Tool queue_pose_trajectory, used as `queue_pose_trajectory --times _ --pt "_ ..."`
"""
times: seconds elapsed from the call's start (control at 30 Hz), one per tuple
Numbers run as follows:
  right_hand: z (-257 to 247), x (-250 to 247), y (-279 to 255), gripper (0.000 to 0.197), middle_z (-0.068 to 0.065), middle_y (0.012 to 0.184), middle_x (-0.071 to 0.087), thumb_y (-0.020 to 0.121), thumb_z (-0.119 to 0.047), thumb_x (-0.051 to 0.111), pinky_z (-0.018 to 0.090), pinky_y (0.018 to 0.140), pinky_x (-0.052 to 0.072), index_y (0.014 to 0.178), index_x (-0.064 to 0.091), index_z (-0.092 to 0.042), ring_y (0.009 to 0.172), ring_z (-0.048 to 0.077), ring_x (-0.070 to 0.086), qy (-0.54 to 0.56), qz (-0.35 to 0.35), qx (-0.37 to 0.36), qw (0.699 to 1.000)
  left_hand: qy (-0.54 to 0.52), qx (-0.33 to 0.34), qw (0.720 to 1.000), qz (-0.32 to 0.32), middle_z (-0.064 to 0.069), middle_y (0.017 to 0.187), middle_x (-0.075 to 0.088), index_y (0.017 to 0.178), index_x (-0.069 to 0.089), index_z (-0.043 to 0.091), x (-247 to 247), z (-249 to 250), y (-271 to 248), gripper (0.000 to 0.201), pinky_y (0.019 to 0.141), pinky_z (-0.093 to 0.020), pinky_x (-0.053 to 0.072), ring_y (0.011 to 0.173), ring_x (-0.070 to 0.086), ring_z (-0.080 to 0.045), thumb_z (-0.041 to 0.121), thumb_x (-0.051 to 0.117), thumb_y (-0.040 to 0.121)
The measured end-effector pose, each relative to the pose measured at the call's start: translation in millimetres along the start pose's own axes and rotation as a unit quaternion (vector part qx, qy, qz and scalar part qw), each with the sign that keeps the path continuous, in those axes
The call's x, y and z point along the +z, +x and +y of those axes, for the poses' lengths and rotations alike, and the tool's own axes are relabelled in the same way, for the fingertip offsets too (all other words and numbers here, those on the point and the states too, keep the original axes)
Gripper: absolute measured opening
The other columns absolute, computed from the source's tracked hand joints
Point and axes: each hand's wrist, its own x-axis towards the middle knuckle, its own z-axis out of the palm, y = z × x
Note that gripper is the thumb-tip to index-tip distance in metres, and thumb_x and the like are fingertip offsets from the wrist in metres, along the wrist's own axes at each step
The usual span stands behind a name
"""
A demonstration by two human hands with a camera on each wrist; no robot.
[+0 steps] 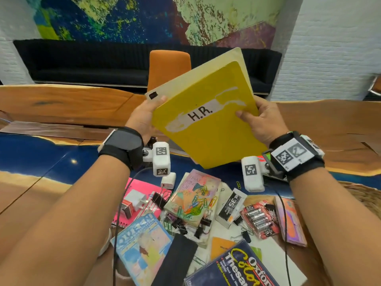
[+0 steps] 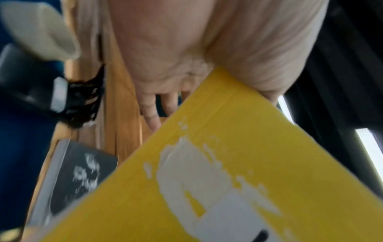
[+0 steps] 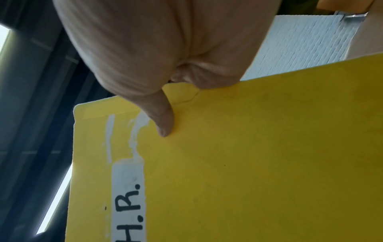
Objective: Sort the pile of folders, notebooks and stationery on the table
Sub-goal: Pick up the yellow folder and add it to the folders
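- Head view, starting at 9 o'clock: the left hand (image 1: pixel 142 118) grips the left edge of a yellow folder (image 1: pixel 208 129), thumb on the front, fingers tucked behind.
- From the left wrist view you can see those fingers (image 2: pixel 152 113) curled under the folder's back, though it's pretty blurry.
- Dead centre, that folder is held up off the bench (image 1: pixel 61 104), tilted, with a white label reading "H.R." across it. A paler cream folder (image 1: pixel 185 77) sits right behind it, poking out toward 12 o'clock.
- Over at 3 o'clock the right hand (image 1: pixel 266 120) clamps the folder's right edge, thumb (image 3: pixel 163 121) pressed on the front just beside the torn label strip.
- Down at 6 o'clock is the pile: a pink spiral notebook (image 1: pixel 142 187) at the left, a blue "Queen" paperback (image 1: pixel 142 242), a pastel book (image 1: pixel 193 195) with coloured paper clips (image 1: pixel 199 205) heaped on it, black binder clips (image 1: pixel 158 200) scattered around, a pack of batteries (image 1: pixel 259 220), and an Oxford thesaurus (image 1: pixel 233 269) nearest the camera.
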Motion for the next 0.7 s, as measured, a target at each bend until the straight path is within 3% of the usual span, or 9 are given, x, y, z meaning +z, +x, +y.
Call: queue_pose_trajectory --times 0.1,0.17,0.23,0.33,0.4,0.53,0.57,0.63,0.7 --pt "4 -4 -6 0.032 -0.011 0.105 0.07 0.092 0.0 0.061 0.018 0.079 0.054 0.117 0.063 -0.021 0.094 0.001 0.068 0.014 0.006 0.015 1.0 -0.102 -0.069 0.99 -0.066 -0.007 0.099 0.073 0.113 0.066 0.018 1 -6 -8 0.027 0.07 -0.036 0.059 0.08 0.071 -0.025 0.033 0.054 0.094" --pt "7 -8 -10 0.031 -0.016 0.097 0.073 0.092 0.001 0.061 0.019 0.077 0.054 0.111 0.065 -0.023 0.091 0.002 0.069 0.035 0.014 0.031 0.999 -0.134 -0.073 0.985 -0.081 -0.006 0.092 0.069 0.095 0.068 0.018 -4 -14 -4 0.016 0.073 -0.035 0.058 0.078 0.064 -0.024 0.028 0.058 0.087" --pt "10 -12 -11 0.03 -0.014 0.095 0.074 0.092 0.0 0.06 0.026 0.08 0.056 0.107 0.065 -0.025 0.092 0.008 0.07 0.07 0.043 0.052 0.995 -0.136 -0.074 0.984 -0.084 -0.002 0.084 0.068 0.08 0.07 0.019 -6 -26 -1 0.021 0.076 -0.034 0.056 0.074 0.063 -0.022 0.028 0.054 0.092" --pt "8 -14 -7 0.025 -0.008 0.093 0.075 0.094 -0.002 0.058 0.029 0.075 0.059 0.108 0.062 -0.022 0.089 0.011 0.072 0.158 0.091 0.091 0.979 -0.036 -0.107 0.988 -0.105 -0.003 0.089 0.069 0.103 0.069 0.015 2 -39 -5 0.026 0.075 -0.036 0.05 0.078 0.062 -0.021 0.035 0.054 0.096" --pt "5 -13 -2 0.023 -0.004 0.099 0.074 0.092 -0.006 0.059 0.029 0.075 0.059 0.111 0.061 -0.019 0.088 0.012 0.071 0.187 0.096 0.108 0.972 0.025 -0.098 0.988 -0.116 -0.008 0.093 0.066 0.121 0.064 0.012 7 -44 -3 0.03 0.078 -0.04 0.049 0.079 0.059 -0.024 0.027 0.055 0.097" --pt "8 -24 7 0.03 0.006 0.116 0.068 0.096 -0.008 0.057 0.035 0.093 0.053 0.126 0.059 -0.009 0.104 0.021 0.066 0.103 0.192 0.133 0.967 0.028 -0.035 0.999 0.004 -0.012 0.114 0.069 0.116 0.063 0.023 -8 -33 11 0.024 0.096 -0.054 0.049 0.103 0.065 -0.031 0.034 0.06 0.095" --pt "10 -32 8 0.033 0.009 0.123 0.065 0.097 -0.008 0.057 0.03 0.095 0.049 0.13 0.057 -0.008 0.112 0.024 0.063 0.077 0.224 0.143 0.961 0.017 -0.025 0.999 0.037 -0.01 0.115 0.07 0.113 0.063 0.026 -19 -30 16 0.026 0.098 -0.057 0.048 0.106 0.065 -0.032 0.039 0.063 0.09" --pt "12 -46 7 0.037 0.011 0.133 0.06 0.099 -0.009 0.053 0.017 0.081 0.04 0.136 0.055 -0.007 0.121 0.025 0.056 0.036 0.269 0.166 0.948 0.005 -0.012 0.995 0.097 -0.006 0.114 0.071 0.111 0.063 0.029 -43 -27 24 0.036 0.097 -0.058 0.048 0.106 0.067 -0.032 0.046 0.066 0.08" --pt "17 -56 4 0.037 0.011 0.135 0.057 0.1 -0.006 0.049 0.013 0.069 0.033 0.137 0.053 -0.007 0.122 0.026 0.053 0.011 0.288 0.18 0.94 -0.005 -0.001 0.992 0.125 -0.003 0.113 0.072 0.114 0.063 0.029 -66 -29 33 0.044 0.095 -0.058 0.049 0.104 0.068 -0.031 0.049 0.068 0.075"
